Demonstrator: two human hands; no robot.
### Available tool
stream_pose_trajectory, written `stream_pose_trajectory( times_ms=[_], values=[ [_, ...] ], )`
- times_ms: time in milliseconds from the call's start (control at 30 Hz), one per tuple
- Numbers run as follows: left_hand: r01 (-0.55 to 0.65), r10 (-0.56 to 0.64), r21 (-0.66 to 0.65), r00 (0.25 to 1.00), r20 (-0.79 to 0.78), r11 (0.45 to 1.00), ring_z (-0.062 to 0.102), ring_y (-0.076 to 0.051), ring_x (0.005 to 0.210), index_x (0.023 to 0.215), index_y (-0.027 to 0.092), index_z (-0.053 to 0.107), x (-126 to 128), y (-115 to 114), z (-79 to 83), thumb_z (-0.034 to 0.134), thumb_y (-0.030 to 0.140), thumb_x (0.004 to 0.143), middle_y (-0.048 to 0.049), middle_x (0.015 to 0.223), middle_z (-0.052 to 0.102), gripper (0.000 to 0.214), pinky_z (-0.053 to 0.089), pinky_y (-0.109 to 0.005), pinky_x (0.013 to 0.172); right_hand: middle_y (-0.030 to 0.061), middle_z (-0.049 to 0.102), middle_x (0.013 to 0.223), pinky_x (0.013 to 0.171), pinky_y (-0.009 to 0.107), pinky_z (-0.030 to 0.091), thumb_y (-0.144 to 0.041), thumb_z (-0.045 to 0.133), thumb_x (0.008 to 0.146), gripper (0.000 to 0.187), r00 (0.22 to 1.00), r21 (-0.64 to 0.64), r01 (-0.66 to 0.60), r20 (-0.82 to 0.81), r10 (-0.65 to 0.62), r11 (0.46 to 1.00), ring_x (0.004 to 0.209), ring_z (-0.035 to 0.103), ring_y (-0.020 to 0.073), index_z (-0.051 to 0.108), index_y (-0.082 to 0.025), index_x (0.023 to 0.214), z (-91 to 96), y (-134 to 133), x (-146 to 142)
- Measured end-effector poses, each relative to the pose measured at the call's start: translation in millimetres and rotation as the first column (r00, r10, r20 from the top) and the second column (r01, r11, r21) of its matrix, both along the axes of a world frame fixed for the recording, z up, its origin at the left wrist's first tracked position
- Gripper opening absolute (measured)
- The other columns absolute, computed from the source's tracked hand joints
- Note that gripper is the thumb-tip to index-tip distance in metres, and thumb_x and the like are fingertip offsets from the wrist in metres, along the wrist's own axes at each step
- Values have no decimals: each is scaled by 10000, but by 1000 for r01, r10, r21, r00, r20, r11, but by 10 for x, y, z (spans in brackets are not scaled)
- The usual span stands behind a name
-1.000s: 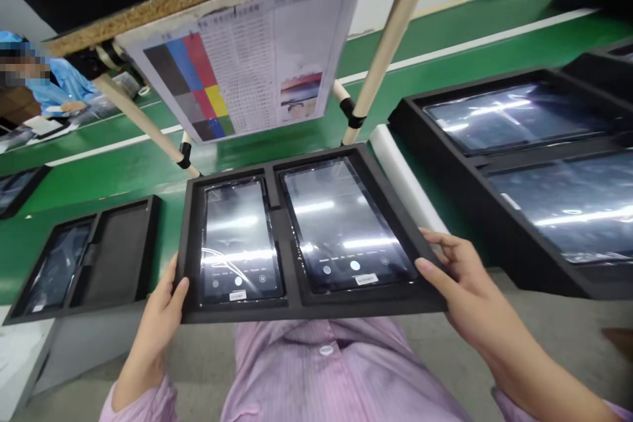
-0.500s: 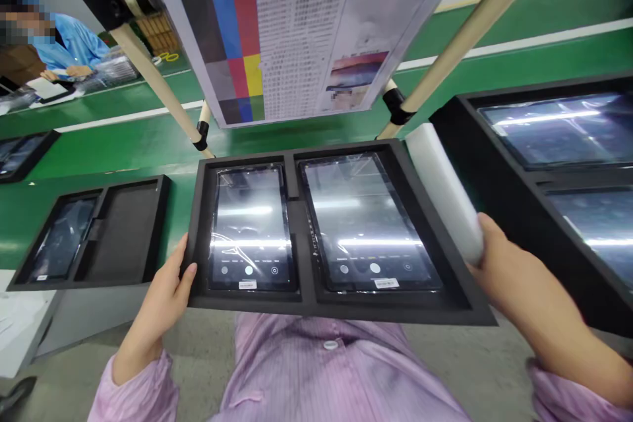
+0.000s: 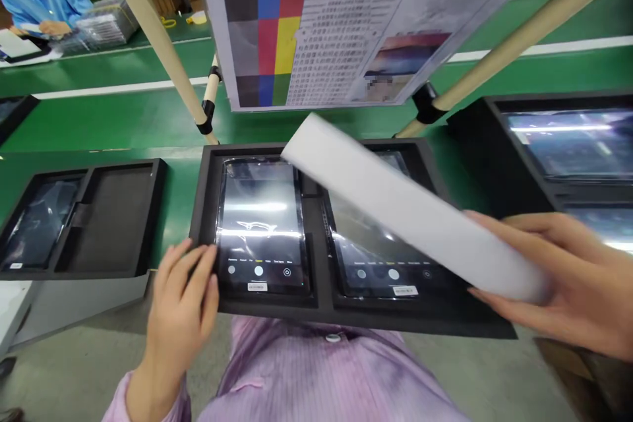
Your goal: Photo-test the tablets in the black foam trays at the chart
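A black foam tray (image 3: 316, 303) lies in front of me with two lit tablets in its pockets, the left tablet (image 3: 260, 224) fully visible and the right tablet (image 3: 380, 264) partly covered. My right hand (image 3: 568, 277) is closed round the near end of a white foam sheet or roll (image 3: 410, 211), which slants over the right tablet toward the far left. My left hand (image 3: 182, 303) hovers at the tray's near left corner with fingers spread, holding nothing.
A second black tray (image 3: 99, 217) with one tablet sits at left on the green bench (image 3: 123, 125). A taller black tray stack (image 3: 558, 151) with screens stands at right. A colour test chart (image 3: 321, 20) hangs overhead between cream pipes. A person in blue works at far left.
My right hand left the tray's right edge, took the white foam piece beside it and swung it over the right tablet. My left hand released the tray's corner and opened.
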State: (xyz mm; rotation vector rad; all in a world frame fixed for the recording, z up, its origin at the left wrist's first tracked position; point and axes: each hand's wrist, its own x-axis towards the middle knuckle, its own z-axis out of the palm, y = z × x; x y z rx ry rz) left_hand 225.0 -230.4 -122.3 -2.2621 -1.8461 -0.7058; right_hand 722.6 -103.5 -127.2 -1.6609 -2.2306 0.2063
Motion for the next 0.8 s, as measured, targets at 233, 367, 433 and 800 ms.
stream_pose_trajectory(
  times_ms=[233,367,433,800],
  values=[
    [164,-179,-183,982,-64,969,476,-305,1179,1331,280,621,180,-56,27,580,113,910,-110,1128,506,454,454,-592,1065,147,662,1047,782,471,456,-622,637,700,743,913,-132,-346,180,366,929,817,603,236,667,-264,1351,19,717,-3],
    [115,-121,-137,992,-35,984,452,-292,1100,1283,253,668,219,-59,30,585,174,931,-101,1062,446,371,456,-575,1027,153,626,1135,887,496,468,-412,439,917,542,842,-113,-435,301,448,894,956,601,291,610,-286,1416,37,740,-18],
    [112,-117,-132,993,-32,985,435,-295,1084,1268,254,685,234,-60,33,580,210,941,-101,1054,434,346,436,-567,1025,160,617,1147,881,490,471,-387,414,939,508,833,-80,-454,315,454,887,970,597,300,632,-301,1390,24,727,-20],
    [250,-253,-109,967,-12,962,405,-291,1045,1222,180,688,598,80,222,528,265,970,-101,1038,414,310,322,-528,1039,170,647,1073,811,441,459,-171,478,937,359,858,289,-498,305,415,818,937,594,271,745,-206,1175,74,556,-335]
  ],
)
